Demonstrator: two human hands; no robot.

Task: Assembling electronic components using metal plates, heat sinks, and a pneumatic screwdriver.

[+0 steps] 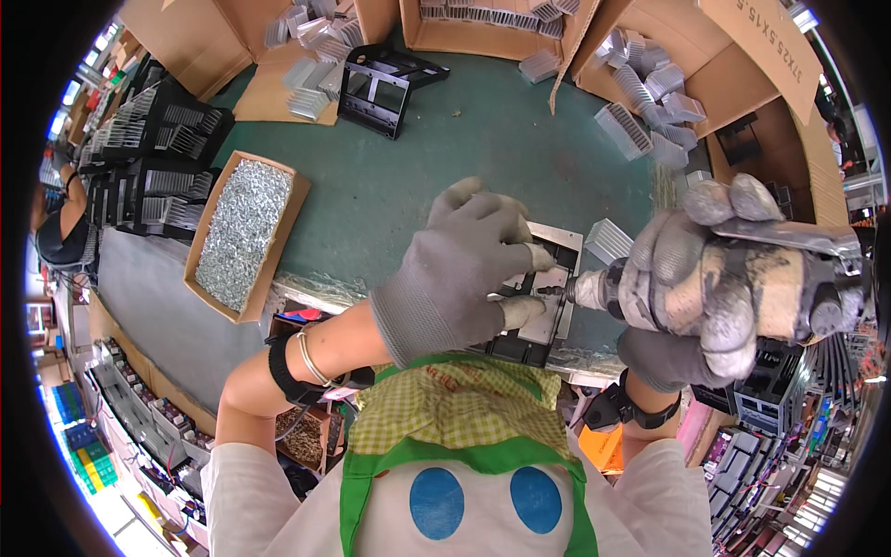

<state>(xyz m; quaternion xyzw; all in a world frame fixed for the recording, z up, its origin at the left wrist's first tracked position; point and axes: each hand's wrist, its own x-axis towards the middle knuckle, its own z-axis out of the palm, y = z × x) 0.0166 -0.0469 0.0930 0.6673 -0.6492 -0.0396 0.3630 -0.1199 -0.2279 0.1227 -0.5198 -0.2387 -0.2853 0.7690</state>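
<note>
My left hand (464, 278), in a grey glove, reaches over a black frame with silvery metal plates (560, 311). Its thumb and fingers are spread, and the fingertips rest on the piece. In my right hand (687, 269), also gloved, is a worn tan-and-black power screwdriver (763, 290), lying sideways with the fingers wrapped round its body. The bit (551, 291) points left, its tip over the metal plate between my left thumb and forefinger. Whether a screw sits at the tip is too small to tell. A finned aluminium heat sink (609, 241) lies just beyond the bit.
A cardboard tray of small screws (243, 232) stands at the left on the green tabletop (501, 121). Another black frame (376, 93) lies farther back. Open boxes of heat sinks (650, 84) line the far edge. Black frames with heat sinks (167, 121) are stacked far left, near another person (67, 218).
</note>
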